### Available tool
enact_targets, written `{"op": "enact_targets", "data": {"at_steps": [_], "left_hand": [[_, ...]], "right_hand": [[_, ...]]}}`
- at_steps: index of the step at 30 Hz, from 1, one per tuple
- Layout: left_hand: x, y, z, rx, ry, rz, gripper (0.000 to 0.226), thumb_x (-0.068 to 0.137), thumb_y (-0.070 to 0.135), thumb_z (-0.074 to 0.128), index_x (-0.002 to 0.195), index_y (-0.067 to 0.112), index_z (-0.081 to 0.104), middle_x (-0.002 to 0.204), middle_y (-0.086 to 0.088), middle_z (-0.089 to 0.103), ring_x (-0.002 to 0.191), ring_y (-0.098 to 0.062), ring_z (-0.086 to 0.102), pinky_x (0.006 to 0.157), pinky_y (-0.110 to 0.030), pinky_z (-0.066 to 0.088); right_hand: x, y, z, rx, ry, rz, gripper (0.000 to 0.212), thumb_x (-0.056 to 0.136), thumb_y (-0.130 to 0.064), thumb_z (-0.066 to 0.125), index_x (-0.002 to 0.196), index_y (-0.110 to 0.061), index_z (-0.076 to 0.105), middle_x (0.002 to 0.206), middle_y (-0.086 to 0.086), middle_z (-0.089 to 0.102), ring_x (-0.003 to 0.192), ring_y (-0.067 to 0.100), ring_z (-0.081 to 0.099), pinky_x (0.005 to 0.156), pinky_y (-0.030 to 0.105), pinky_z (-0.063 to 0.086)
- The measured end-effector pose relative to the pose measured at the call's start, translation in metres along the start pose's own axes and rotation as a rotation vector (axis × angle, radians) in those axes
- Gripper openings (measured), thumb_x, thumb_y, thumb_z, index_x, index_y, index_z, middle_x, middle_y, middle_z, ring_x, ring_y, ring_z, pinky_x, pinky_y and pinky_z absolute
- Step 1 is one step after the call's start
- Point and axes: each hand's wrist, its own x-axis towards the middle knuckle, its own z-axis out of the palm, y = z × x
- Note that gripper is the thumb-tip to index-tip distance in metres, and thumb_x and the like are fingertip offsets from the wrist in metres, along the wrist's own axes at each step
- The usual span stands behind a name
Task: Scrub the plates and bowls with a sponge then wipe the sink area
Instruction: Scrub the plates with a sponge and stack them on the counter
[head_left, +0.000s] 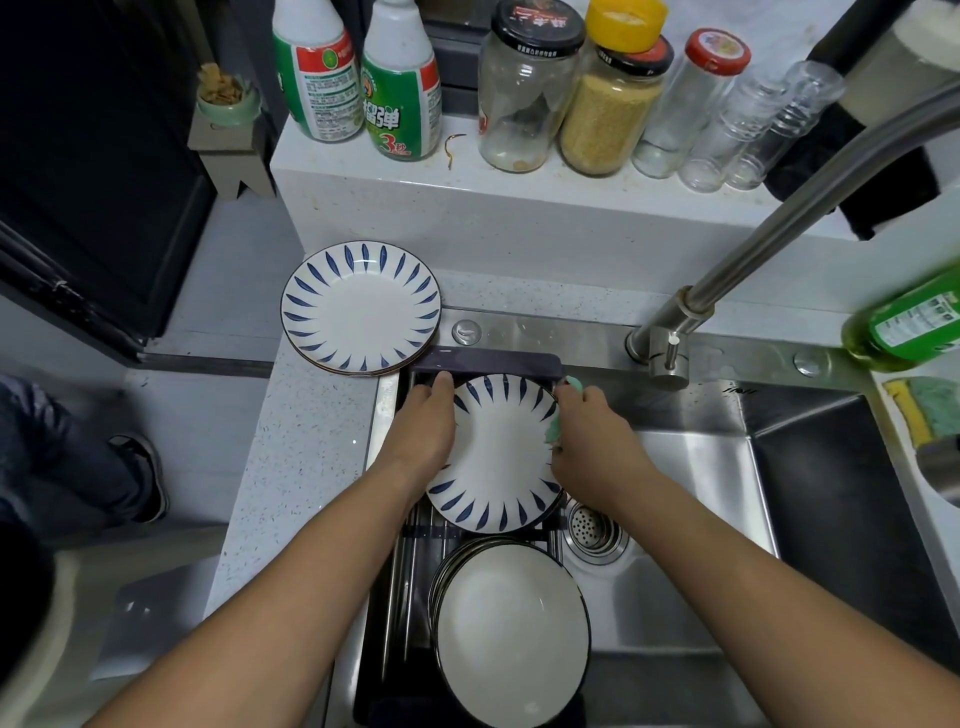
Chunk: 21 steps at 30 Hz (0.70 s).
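Your right hand (587, 441) grips a green sponge (554, 429), fingers curled round it, and presses it on the right rim of the leaf-pattern plate (496, 457). Your left hand (423, 431) holds the plate's opposite rim, one finger stretched along the far edge; how the other fingers wrap underneath is hidden.

The plate sits just left of the drain strainer (592, 532), over the dark drain rack (395, 571) that spans that side of the sink (831, 493).

The relation that matters: the unscrubbed face lies leftward from the sponge, towards your left hand. So your right hand is the one to sweep across, while your left braces against the push.

The plate is round and shallow, white, with blue leaf strokes fanning round the rim. It looks glazed, probably slippery when wet.

Left of the strainer and nearer you, a stack of white dark-rimmed bowls (511, 623) waits on the rack. Beyond the strainer to the left, a stack of matching plates (361, 306) rests on the worktop (291, 467).
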Motion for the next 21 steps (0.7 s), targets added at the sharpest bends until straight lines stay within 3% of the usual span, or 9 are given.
{"op": "enact_targets", "data": {"at_steps": [7,13,15,18,21], "left_hand": [[-0.003,-0.002,-0.005,-0.029,-0.004,-0.001,0.072,0.083,0.067,0.031,0.129,0.021,0.061,0.122,0.000,0.070,0.113,-0.023,0.064,0.107,-0.049,0.047],[-0.012,0.005,-0.011,-0.022,0.004,0.022,0.057,0.090,0.063,0.032,0.117,0.024,0.062,0.116,0.002,0.070,0.110,-0.021,0.064,0.105,-0.048,0.048],[-0.011,0.005,-0.014,-0.023,0.016,0.029,0.059,0.085,0.066,0.032,0.109,0.022,0.063,0.111,0.001,0.071,0.108,-0.024,0.066,0.104,-0.049,0.048],[-0.018,0.011,-0.016,-0.070,0.058,0.069,0.039,0.098,0.051,0.036,0.099,0.020,0.059,0.104,0.002,0.067,0.103,-0.023,0.064,0.094,-0.042,0.050],[-0.027,0.020,-0.017,-0.130,0.109,0.104,0.032,0.102,0.042,0.041,0.106,0.017,0.061,0.107,-0.001,0.069,0.101,-0.023,0.066,0.096,-0.043,0.053]], "right_hand": [[-0.005,0.001,-0.002,0.054,0.017,0.022,0.056,0.088,-0.005,0.057,0.140,-0.014,0.040,0.128,0.013,0.045,0.106,0.038,0.059,0.082,0.035,0.046],[-0.004,0.004,0.000,0.196,0.109,0.067,0.053,0.088,-0.006,0.058,0.139,-0.016,0.047,0.125,0.012,0.052,0.107,0.029,0.058,0.080,0.027,0.041],[-0.004,0.007,-0.001,0.239,0.132,0.062,0.055,0.088,-0.006,0.060,0.140,-0.017,0.048,0.127,0.012,0.054,0.112,0.028,0.057,0.087,0.030,0.044],[-0.010,0.015,-0.002,0.323,0.201,0.052,0.057,0.087,-0.005,0.062,0.140,-0.018,0.050,0.132,0.011,0.056,0.118,0.027,0.056,0.095,0.030,0.043],[-0.022,0.025,-0.003,0.454,0.305,0.043,0.057,0.086,-0.004,0.068,0.139,-0.020,0.054,0.138,0.004,0.056,0.125,0.022,0.054,0.099,0.025,0.040]]}}
